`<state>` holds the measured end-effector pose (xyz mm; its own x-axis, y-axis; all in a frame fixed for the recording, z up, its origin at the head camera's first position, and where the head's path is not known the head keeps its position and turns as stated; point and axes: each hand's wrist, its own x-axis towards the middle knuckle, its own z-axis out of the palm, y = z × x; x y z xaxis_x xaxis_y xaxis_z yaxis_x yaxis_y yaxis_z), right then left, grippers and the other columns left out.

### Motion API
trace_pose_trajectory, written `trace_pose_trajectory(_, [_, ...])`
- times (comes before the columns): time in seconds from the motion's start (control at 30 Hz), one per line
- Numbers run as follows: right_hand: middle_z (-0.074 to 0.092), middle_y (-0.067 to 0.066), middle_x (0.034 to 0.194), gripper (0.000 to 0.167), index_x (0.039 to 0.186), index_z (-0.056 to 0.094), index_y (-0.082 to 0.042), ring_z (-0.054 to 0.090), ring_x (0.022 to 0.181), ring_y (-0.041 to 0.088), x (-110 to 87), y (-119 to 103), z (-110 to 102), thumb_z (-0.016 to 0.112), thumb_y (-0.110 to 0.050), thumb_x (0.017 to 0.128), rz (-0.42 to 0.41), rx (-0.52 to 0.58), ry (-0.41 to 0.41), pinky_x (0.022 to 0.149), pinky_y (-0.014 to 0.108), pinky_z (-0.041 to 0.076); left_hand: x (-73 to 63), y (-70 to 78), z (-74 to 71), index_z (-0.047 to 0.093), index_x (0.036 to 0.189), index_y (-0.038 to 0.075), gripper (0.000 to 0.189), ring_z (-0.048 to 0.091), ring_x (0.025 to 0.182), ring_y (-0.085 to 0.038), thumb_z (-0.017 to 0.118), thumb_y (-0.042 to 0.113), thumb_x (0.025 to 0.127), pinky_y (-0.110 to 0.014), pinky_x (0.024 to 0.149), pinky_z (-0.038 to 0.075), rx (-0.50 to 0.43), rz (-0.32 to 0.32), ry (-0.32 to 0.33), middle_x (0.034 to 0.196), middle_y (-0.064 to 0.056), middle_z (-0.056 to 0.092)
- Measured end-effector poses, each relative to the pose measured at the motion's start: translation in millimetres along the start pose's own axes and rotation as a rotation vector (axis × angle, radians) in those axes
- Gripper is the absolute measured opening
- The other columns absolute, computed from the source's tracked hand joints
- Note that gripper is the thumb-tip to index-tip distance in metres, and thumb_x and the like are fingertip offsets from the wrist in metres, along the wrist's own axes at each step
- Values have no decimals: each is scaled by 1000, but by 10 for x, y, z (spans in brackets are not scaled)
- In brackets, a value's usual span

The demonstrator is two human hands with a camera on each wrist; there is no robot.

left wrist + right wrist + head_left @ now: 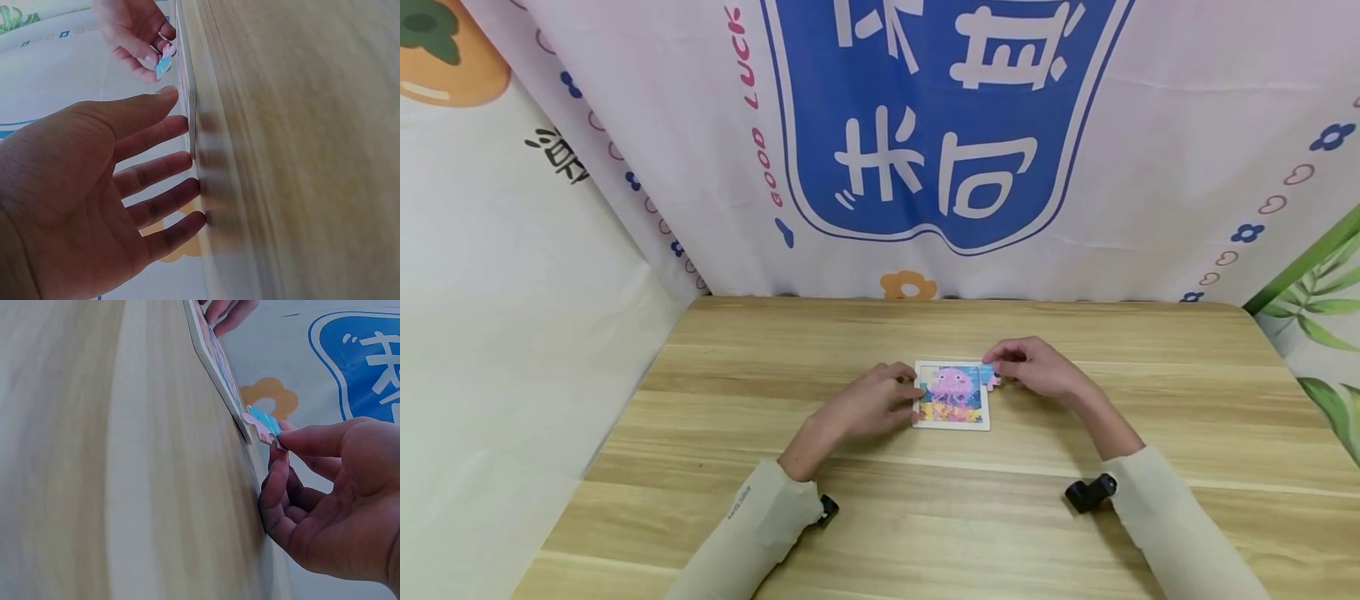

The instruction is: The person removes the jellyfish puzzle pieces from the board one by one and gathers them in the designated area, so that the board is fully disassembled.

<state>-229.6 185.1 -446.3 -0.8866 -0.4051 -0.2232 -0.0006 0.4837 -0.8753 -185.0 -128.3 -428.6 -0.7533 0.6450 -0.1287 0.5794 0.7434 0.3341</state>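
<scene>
A small jigsaw puzzle [952,395] with a white frame and a pink jellyfish picture lies flat on the table. My right hand [1033,367] pinches a blue and pink puzzle piece [265,426] between thumb and fingers, at the puzzle's upper right corner. In the head view this piece overlaps the frame's right edge. At the left edge of the frame, my left hand [874,402] rests with its fingers [153,172] spread and extended, fingertips right at the border and the tabletop. A gap at the picture's upper right corner is partly covered by the piece.
The wooden table [925,517] stretches around the puzzle on all sides. Behind it hangs a white cloth [1150,167] with a blue printed sign, reaching down to the table's back edge. Black wrist cameras [1090,493] sit on both sleeves.
</scene>
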Motion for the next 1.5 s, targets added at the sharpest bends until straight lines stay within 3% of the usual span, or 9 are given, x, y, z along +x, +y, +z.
trace_pose_trajectory(0.53, [64,11,102,25,128,72,2,53,82,18,-120,124,-189,57,-9,110,3,-38,16,66,26,48,11,-1,23,72,141,13,41,56,142,-32,70,35,106,-48,121,47,-4,1,7,155,-12,58])
trace_pose_trajectory(0.83, [70,11,107,20,120,77,-4,53,93,22,-67,123,-161,62,-10,108,-13,-210,59,80,33,45,9,10,14,71,142,13,42,55,142,-31,69,36,107,-47,121,47,10,-8,-1,156,-12,57])
trace_pose_trajectory(1.0, [71,11,106,19,118,78,-5,54,92,23,-38,103,-149,63,-9,107,-10,-255,74,80,34,45,5,17,5,72,142,13,42,55,143,-31,69,36,107,-47,122,47,7,-16,-3,157,-11,57])
trace_pose_trajectory(1.5, [72,15,113,20,119,77,-4,56,97,25,39,115,-196,62,-10,107,0,-237,96,83,34,46,0,16,14,73,141,14,41,56,141,-31,70,36,106,-47,119,49,8,-20,7,155,-11,59])
